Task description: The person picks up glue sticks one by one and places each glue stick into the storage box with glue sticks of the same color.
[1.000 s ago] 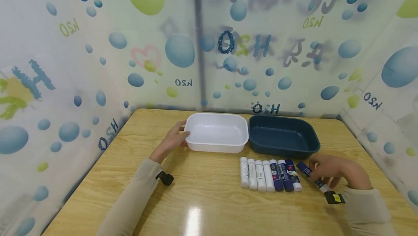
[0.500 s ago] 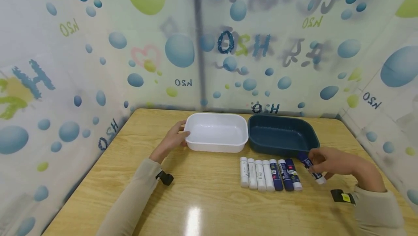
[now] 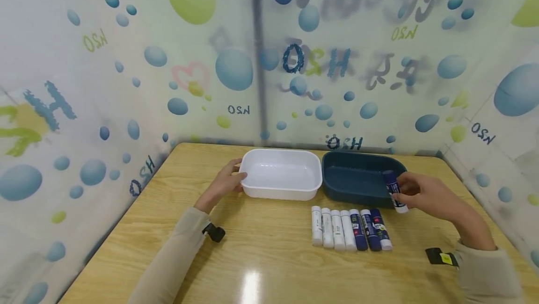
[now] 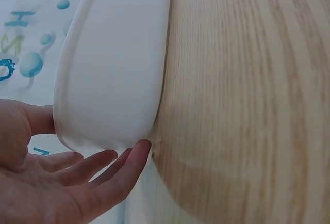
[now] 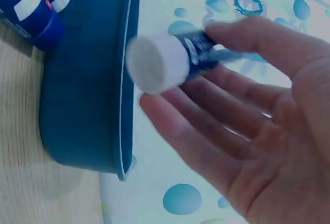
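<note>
My right hand (image 3: 431, 196) pinches a dark blue glue stick (image 3: 394, 191) with a white end between thumb and fingers. It holds the stick tilted at the front right rim of the dark blue dish (image 3: 358, 180). In the right wrist view the glue stick's white end (image 5: 157, 63) faces the camera, slightly blurred. At the left end of the white dish (image 3: 281, 173), my left hand (image 3: 225, 181) grips the rim, thumb over the edge. The left wrist view has its fingers (image 4: 111, 182) against the dish's outer wall.
A row of several glue sticks lies on the wooden table (image 3: 261, 243) before the dishes: white ones (image 3: 332, 229) on the left, blue ones (image 3: 369, 229) on the right. Both dishes stand side by side near the back wall (image 3: 236, 121), which has printed bubbles.
The right hand has lifted the glue stick off the table, right of the row, up and back to the dark blue dish's rim. The left hand stays on the white dish.
</note>
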### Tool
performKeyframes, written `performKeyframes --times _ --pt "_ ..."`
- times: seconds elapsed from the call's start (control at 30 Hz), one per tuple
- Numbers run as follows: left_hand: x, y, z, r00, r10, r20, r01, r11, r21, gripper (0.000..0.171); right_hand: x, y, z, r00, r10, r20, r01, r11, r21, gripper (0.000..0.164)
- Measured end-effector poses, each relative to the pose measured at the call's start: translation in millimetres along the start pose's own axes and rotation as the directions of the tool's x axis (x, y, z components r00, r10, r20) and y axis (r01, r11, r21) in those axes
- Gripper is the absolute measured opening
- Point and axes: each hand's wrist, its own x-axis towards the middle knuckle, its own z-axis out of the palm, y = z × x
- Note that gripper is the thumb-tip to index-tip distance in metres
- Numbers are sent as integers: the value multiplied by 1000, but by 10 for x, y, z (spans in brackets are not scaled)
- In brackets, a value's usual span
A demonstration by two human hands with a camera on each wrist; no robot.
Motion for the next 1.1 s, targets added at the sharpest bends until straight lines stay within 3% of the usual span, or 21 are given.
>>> performKeyframes --times 0.17,0.43,0.7,0.83,1.1 --pt "15 -13 12 1000 16 2 -16 1000 -6 63 27 -4 -24 993 29 -112 -29 1000 2 54" --pt "17 -3 -1 1000 8 6 -7 1000 -10 64 79 -7 -154 981 69 -181 -56 996 75 64" --pt "6 -23 -2 1000 2 4 -2 1000 -14 63 241 -13 -287 988 80 -131 -67 992 105 78" --pt "5 -37 -1 1000 -3 2 3 1000 -16 63 326 5 -337 992 37 -117 -28 996 84 74" --pt "16 -44 0 1000 -1 -9 1 1000 -13 63 477 -31 -512 994 67 -83 -63 997 54 69"
